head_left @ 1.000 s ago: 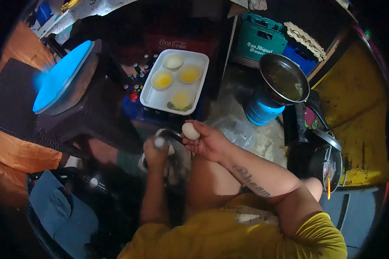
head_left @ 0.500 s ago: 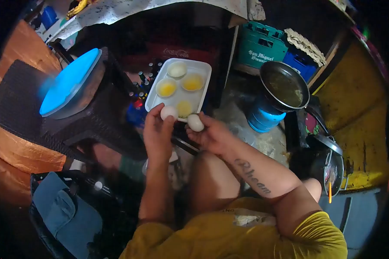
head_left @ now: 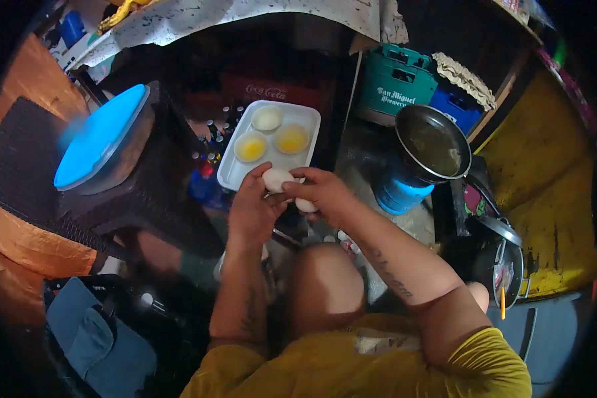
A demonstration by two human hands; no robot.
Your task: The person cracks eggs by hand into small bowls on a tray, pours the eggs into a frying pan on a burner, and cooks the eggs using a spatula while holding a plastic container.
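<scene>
My left hand (head_left: 251,211) is closed around a white egg (head_left: 278,179) at the near edge of a white tray (head_left: 227,171). My right hand (head_left: 333,197) grips a second white egg (head_left: 305,205) low in its fingers, while its upper fingers touch the first egg. On the tray sit two small round cups (head_left: 251,146) with yellow yolk in them, one left and one right. A paler rounded piece (head_left: 266,118) lies behind them; whether it is a cup or something else is unclear. My hands hide the tray's near end.
At right, a black frying pan (head_left: 434,142) with liquid sits on a blue burner canister (head_left: 404,189). Behind it stand a green crate (head_left: 397,83) and a blue crate (head_left: 456,109). A blue-lidded container (head_left: 106,139) rests on a dark wicker-patterned chair (head_left: 33,159) at left. Bottles (head_left: 212,132) stand beside the tray.
My hands have come together, and my right fingers now reach the left hand's egg. A yellow patch at the tray's near end is no longer visible. The view has shifted slightly.
</scene>
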